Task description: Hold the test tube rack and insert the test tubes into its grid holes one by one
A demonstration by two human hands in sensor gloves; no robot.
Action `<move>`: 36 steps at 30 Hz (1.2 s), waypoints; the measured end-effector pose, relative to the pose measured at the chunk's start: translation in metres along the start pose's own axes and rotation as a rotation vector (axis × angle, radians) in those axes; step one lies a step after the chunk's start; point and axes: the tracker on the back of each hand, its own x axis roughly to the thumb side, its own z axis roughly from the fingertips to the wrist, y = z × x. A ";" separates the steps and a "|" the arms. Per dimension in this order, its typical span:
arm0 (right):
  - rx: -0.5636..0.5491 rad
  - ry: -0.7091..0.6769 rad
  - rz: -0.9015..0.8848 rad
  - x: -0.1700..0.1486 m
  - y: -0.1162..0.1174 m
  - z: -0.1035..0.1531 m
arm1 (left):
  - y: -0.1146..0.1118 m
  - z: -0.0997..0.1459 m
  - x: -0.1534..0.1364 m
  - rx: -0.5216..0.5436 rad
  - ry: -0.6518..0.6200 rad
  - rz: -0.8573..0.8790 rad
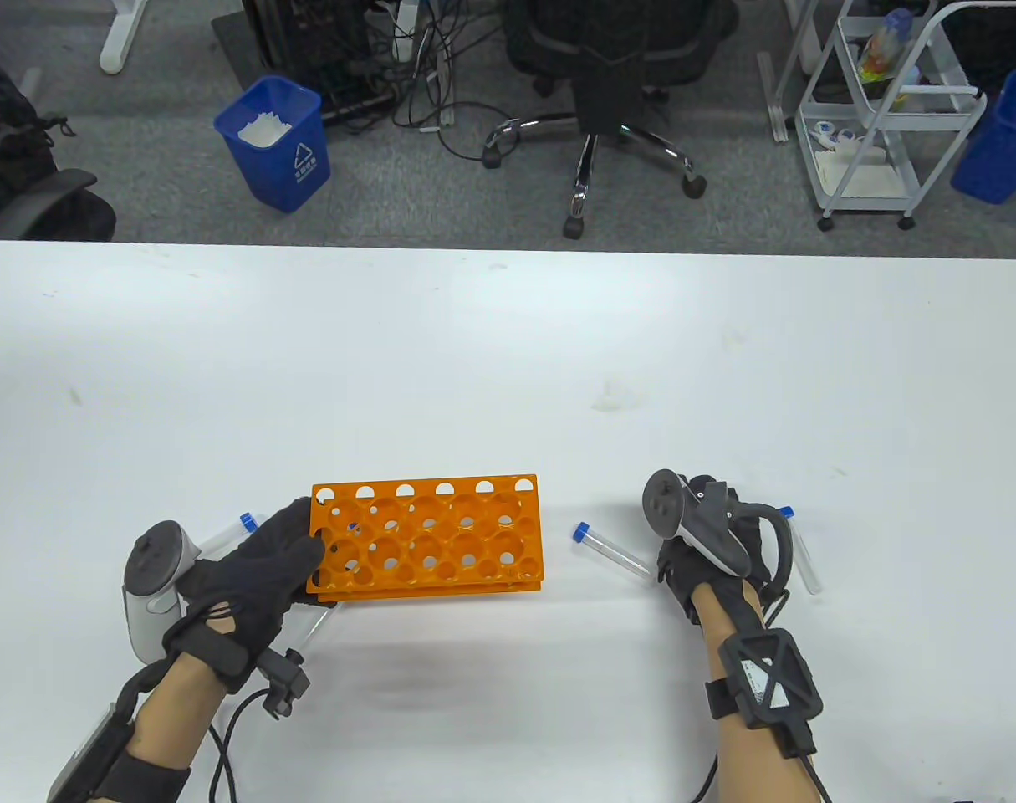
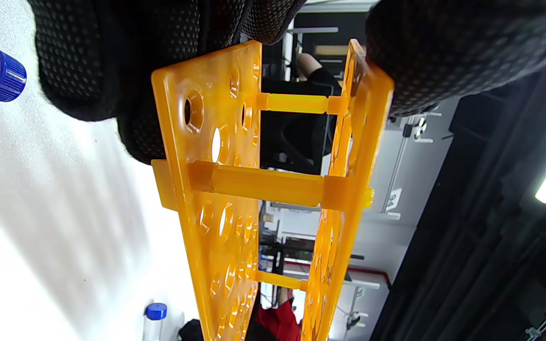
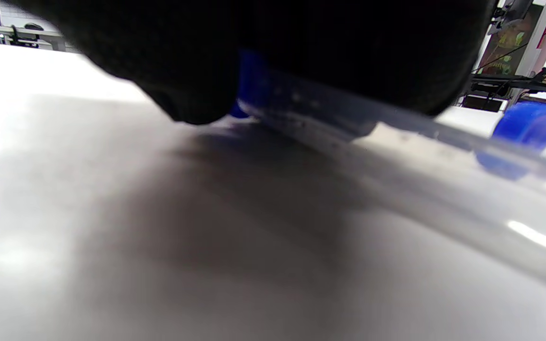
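**Q:** Currently, where is the rack, and what state is each grip in?

**A:** Orange test tube rack (image 1: 428, 539) stands near the table's (image 1: 508, 351) front edge. Left hand (image 1: 252, 577) grips its left end, fingers on the top plate. Right hand (image 1: 717, 548) rests low on the table, right of the rack; whether its grip holds a tube cannot be determined.

**Q:** Tube positions?

**A:** One capped tube (image 1: 612, 548) lies between rack and right hand. Another (image 1: 800, 548) lies just beyond that hand. A third (image 1: 227, 535) lies behind the left hand.

Black dotted gloves (image 1: 248, 577), grey-white trackers (image 1: 152, 585), bare forearms (image 1: 754, 753).
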 end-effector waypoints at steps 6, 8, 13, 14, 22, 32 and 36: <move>-0.126 -0.023 -0.111 0.000 -0.038 0.013 | 0.000 0.000 -0.001 0.001 0.006 -0.003; -0.181 -0.037 -0.171 0.001 -0.057 0.019 | -0.001 0.000 -0.001 -0.002 0.006 -0.003; -0.321 -0.066 -0.326 0.004 -0.117 0.040 | -0.001 0.000 -0.001 -0.005 0.006 -0.007; -0.369 -0.073 -0.351 0.007 -0.134 0.047 | -0.001 -0.001 -0.001 -0.006 0.005 -0.008; -0.625 -0.192 -0.403 0.044 -0.215 0.091 | -0.004 0.000 -0.002 -0.014 0.001 -0.007; -0.547 -0.495 -0.457 0.142 -0.254 0.117 | -0.012 -0.001 -0.007 -0.040 0.017 -0.009; -0.490 -0.571 -0.387 0.184 -0.248 0.117 | -0.015 -0.002 -0.008 -0.046 0.023 -0.013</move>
